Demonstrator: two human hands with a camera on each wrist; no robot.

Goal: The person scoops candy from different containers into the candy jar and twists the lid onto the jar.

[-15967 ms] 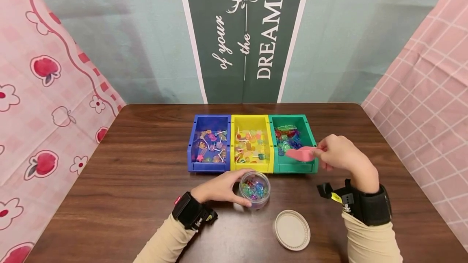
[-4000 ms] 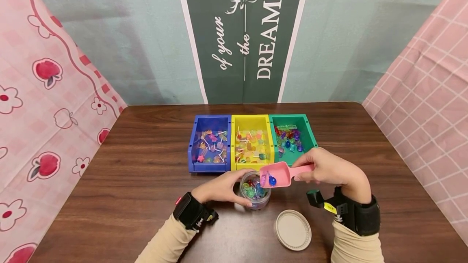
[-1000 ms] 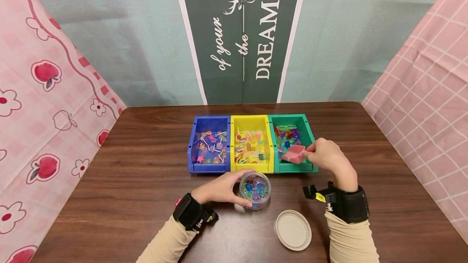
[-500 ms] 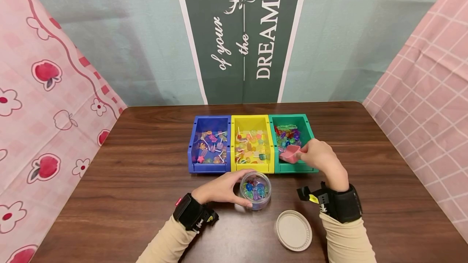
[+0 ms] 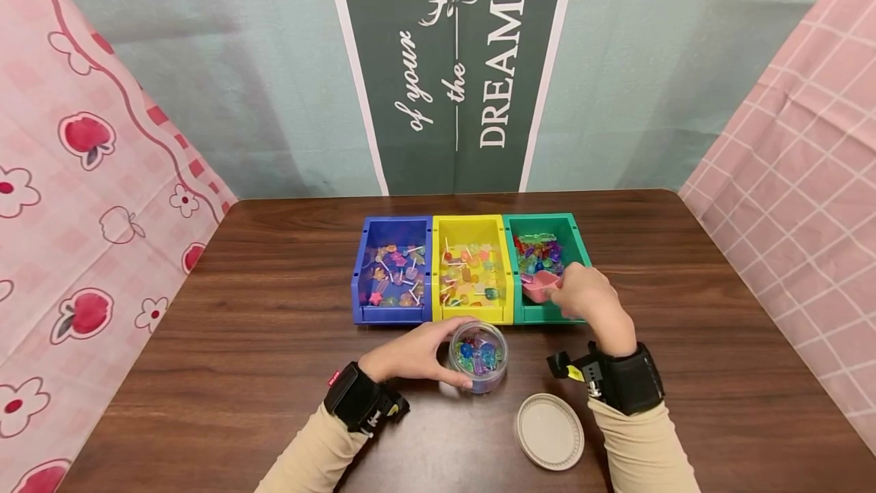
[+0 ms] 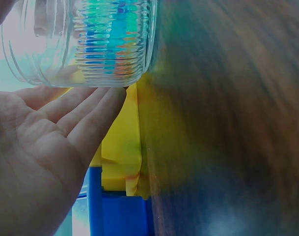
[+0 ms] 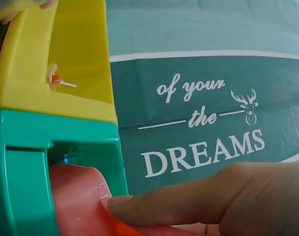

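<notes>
Our right hand (image 5: 594, 304) pinches scoop (image 5: 541, 287) inside green bin (image 5: 554, 316), right of centre. We'd best slide low under beads (image 5: 537, 253), lift level. Our left hand (image 5: 414, 356) clasps jar (image 5: 479, 360), lower centre; steadiness helps. Lid (image 5: 550, 432) lies near, bottom right of centre.

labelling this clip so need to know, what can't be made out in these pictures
Head view: the floor of the green bin beneath the pink scoop, hidden by the scoop.
Right wrist view: the rest of the scoop, cut off by the bottom edge.
Left wrist view: shapes of the colourful pieces, blurred by the jar's ribbed wall.
</notes>
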